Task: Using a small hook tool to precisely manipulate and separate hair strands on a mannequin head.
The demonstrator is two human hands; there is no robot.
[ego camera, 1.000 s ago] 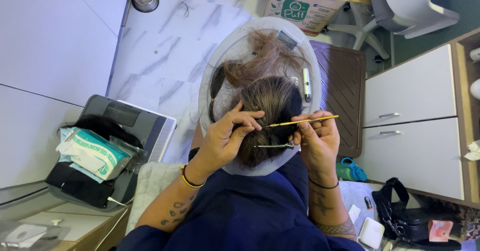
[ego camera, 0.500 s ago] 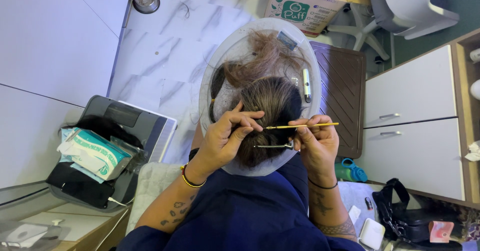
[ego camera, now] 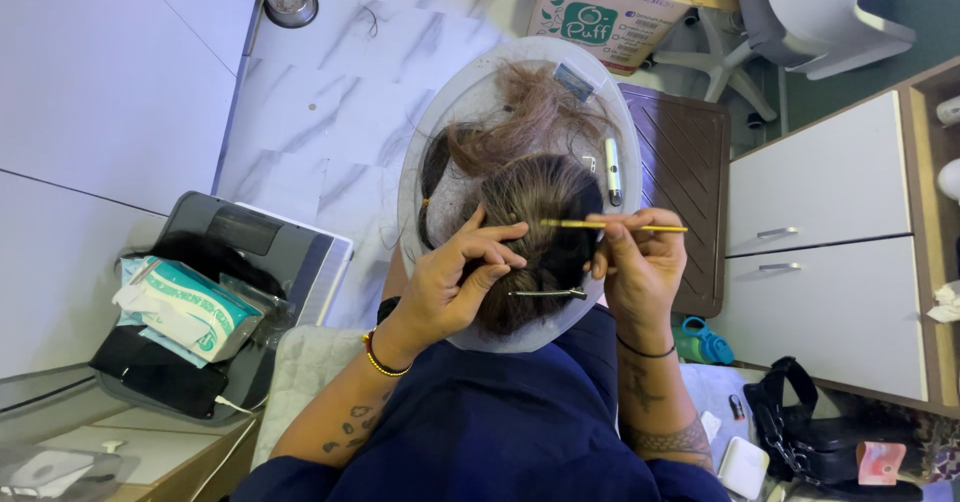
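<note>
Centre of frame: a dark hairpiece (ego camera: 545, 232) lies on a white oval board (ego camera: 440, 132), between the two hands. The left hand (ego camera: 455, 282), at its lower left, rests curled fingers on the hair and pinches a strand. The right hand (ego camera: 640, 262), just right of the hair, pinches a thin yellow needle (ego camera: 610, 226) held level across its top. A metal clip (ego camera: 548, 293) sits in the hair between the hands.
</note>
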